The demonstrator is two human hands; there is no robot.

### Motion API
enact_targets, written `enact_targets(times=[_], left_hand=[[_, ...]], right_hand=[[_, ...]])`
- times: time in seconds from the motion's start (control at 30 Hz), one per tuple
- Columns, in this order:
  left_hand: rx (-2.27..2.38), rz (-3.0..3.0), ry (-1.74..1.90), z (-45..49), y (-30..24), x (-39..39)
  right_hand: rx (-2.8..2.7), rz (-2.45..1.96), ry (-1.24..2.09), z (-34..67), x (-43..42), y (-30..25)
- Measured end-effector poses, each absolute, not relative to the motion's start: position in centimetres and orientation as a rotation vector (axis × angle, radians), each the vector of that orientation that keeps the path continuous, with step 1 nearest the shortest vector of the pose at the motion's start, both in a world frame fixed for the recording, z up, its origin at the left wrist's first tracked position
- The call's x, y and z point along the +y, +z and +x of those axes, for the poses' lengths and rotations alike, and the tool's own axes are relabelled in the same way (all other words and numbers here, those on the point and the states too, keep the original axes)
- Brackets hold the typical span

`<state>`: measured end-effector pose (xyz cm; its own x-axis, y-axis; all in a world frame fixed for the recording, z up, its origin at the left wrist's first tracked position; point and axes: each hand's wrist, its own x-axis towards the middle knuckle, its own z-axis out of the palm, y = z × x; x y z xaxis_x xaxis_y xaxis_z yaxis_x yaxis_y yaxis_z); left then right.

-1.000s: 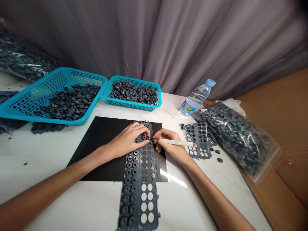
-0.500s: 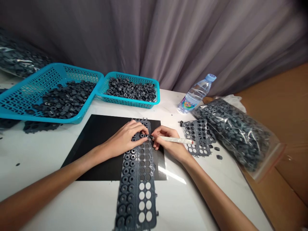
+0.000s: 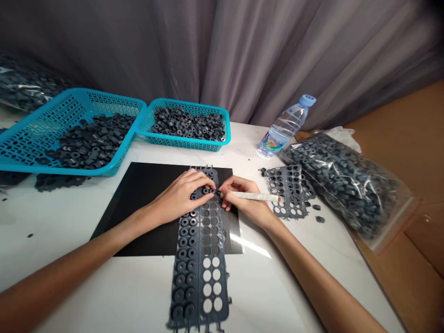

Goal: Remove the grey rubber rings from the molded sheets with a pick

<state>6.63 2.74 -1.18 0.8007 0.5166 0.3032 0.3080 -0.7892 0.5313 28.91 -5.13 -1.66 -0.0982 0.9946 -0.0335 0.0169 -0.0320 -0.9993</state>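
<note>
A long dark-grey rubber sheet [image 3: 199, 277] lies lengthwise in front of me. Round ring-shaped pieces sit in its left columns, and much of its right side is open holes. My left hand [image 3: 189, 189] rests across the sheet's upper part, thumb and forefinger curled around a few rings there. On the sheet's right edge, my right hand [image 3: 244, 196] is closed around a white pen-like tool [image 3: 256, 196], its rear end pointing right. The tool's tip is near the left fingertips, partly hidden by the fingers. Under the sheet's upper half is a black mat [image 3: 138, 208].
Two blue baskets, a large one [image 3: 120, 159] and a smaller one [image 3: 227, 132], hold loose dark pieces at the back left. A water bottle [image 3: 286, 125], a smaller perforated sheet [image 3: 287, 185] and a clear bag of pieces [image 3: 350, 189] stand or lie to the right.
The camera view has shifted slightly. Both hands stay at the upper part of the sheet, in nearly the same pose, with the white tool still in the right hand.
</note>
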Motion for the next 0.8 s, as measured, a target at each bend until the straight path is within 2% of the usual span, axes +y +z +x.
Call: enact_targets(times=[0.37, 0.63, 0.8], left_hand=[[0.628, 2.534, 0.625, 6.7, -1.1, 2.6], [0.612, 2.896, 0.577, 7.1, 0.3, 1.6], [0.657, 2.878, 0.513, 7.6, 0.9, 1.1]], right_hand=[[-1.307, -1.221, 1.297, 28.9, -5.0, -1.7], [-1.404, -1.269, 1.231, 28.7, -5.5, -1.2], [-1.478, -1.343, 1.144, 28.5, -5.7, -0.9]])
